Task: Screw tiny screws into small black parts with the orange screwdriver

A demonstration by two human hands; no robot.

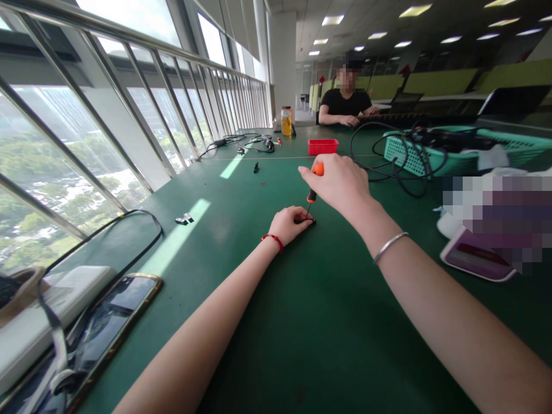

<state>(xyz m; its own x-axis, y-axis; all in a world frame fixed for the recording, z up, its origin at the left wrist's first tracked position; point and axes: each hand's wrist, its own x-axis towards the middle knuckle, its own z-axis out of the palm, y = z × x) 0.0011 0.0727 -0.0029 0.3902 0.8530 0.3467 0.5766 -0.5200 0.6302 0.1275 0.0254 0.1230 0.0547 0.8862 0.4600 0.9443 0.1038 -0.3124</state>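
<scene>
My right hand [340, 178] is closed around the orange and black handle of a screwdriver [311, 196], held nearly upright with its thin shaft pointing down. The tip meets a small black part [314, 221] on the green table [241, 310]. Pinched in the fingers of my left hand [290, 224] is that same dark part, pressed down on the tabletop. Its exact kind is too small and too covered to tell. Left of my hands lie small black and silver pieces [184, 219], and farther off a small black piece [256, 167].
A red tray [323, 147], a jar of amber liquid [286, 121] and cables [259, 141] are at the far side. A teal basket [405, 156] with cables stands right. A phone [125, 310] and white power strip [73, 299] lie left, by a railing. A person [345, 106] sits opposite.
</scene>
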